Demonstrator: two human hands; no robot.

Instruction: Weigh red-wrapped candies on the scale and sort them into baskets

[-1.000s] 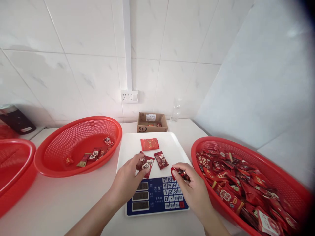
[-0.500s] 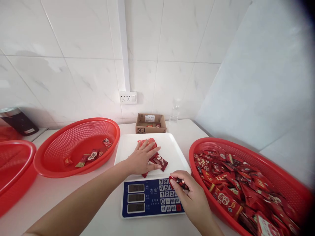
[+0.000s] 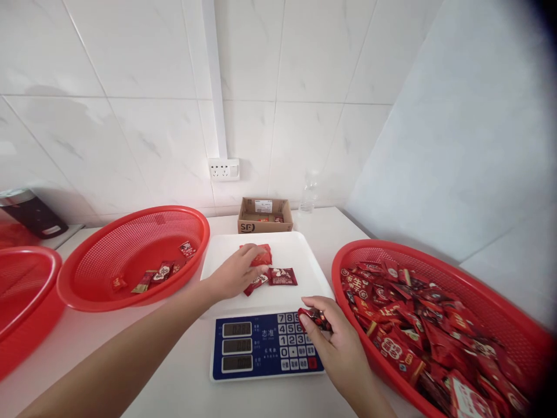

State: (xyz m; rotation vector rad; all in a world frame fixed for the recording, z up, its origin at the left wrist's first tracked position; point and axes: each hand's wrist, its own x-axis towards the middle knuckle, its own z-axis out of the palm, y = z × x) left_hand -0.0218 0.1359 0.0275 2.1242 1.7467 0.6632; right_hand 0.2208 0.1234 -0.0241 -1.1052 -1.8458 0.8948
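A digital scale with a white weighing plate (image 3: 300, 255) and a blue keypad panel (image 3: 265, 345) stands in front of me. Three red candy packets (image 3: 282, 276) lie on the plate. My left hand (image 3: 232, 273) rests on the plate with its fingers curled over the red packets, gathering them. My right hand (image 3: 335, 342) hovers over the keypad's right side, closed on a small dark red candy (image 3: 315, 317). To the right stands a red basket (image 3: 500, 313) filled with several red packets.
A red mesh basket (image 3: 130, 244) at the left holds several packets. Another red basket (image 3: 26, 290) sits at the far left edge. A small cardboard box (image 3: 263, 216) and a clear bottle (image 3: 310, 194) stand by the tiled wall under a socket (image 3: 223, 169).
My left hand reached forward from the plate's front edge over the packets, then closed on them and drew them together. My right hand has kept hold of the candy.
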